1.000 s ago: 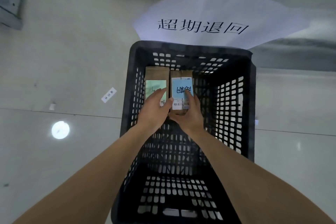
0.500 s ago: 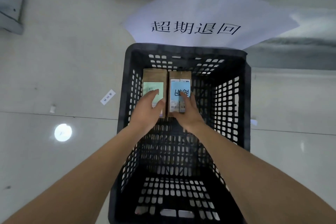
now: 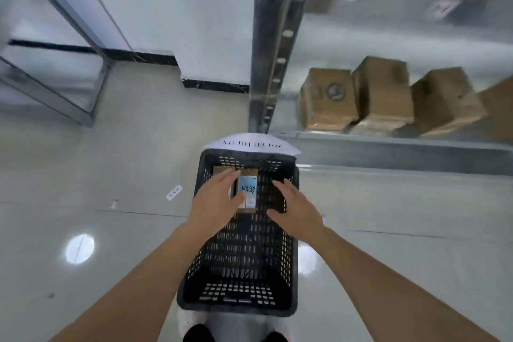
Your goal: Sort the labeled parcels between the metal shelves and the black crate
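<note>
A black perforated crate (image 3: 291,230) stands on the floor in front of me. Two brown parcels lie side by side at its far end: one with a blue label (image 3: 248,189) and one to its left (image 3: 219,171), mostly hidden by my left hand. My left hand (image 3: 215,203) hovers above them with fingers spread and holds nothing. My right hand (image 3: 294,203) is over the crate's right side, fingers relaxed and empty. Three cardboard parcels (image 3: 381,91) stand on the metal shelf (image 3: 388,144) at right.
A white paper sign (image 3: 251,143) with writing sticks up behind the crate. A shelf upright (image 3: 273,44) rises beside it. Another metal rack (image 3: 69,69) stands at left. Small paper slips (image 3: 174,192) lie on the grey floor. My shoes show at the bottom edge.
Both hands have let go of the parcels and lifted out of the crate, moving apart. My view has tilted up and back, bringing the shelves and their parcels into sight.
</note>
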